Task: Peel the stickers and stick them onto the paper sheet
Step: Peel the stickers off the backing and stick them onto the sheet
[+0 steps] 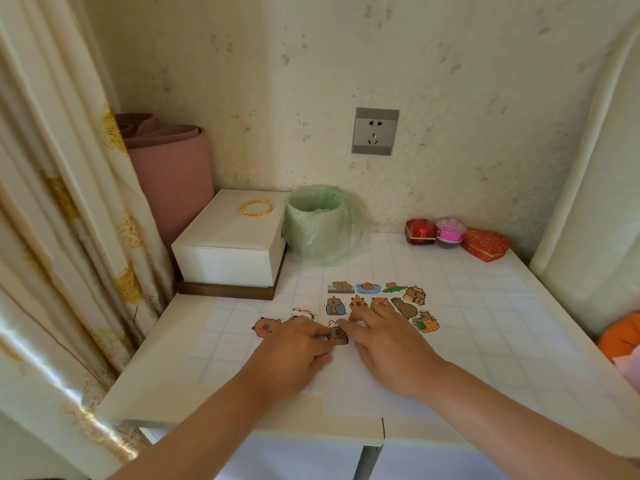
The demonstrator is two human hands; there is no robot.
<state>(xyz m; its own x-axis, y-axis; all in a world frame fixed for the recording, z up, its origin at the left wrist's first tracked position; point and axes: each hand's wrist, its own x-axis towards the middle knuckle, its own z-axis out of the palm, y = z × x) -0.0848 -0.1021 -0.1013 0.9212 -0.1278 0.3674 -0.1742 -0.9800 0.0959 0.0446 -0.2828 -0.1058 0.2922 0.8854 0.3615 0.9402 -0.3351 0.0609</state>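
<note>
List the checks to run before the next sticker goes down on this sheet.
1. Sticker in grasp: left hand pinches the brown sticker, right hand touches it: ok.
2. Backing fully peeled off: cannot tell.
3. Bare space on the paper sheet near its front edge: ok.
4. Right hand clear of the stuck stickers: its fingers lie over the middle row: not ok.
5. Loose stickers waiting left of the sheet: ok.
</note>
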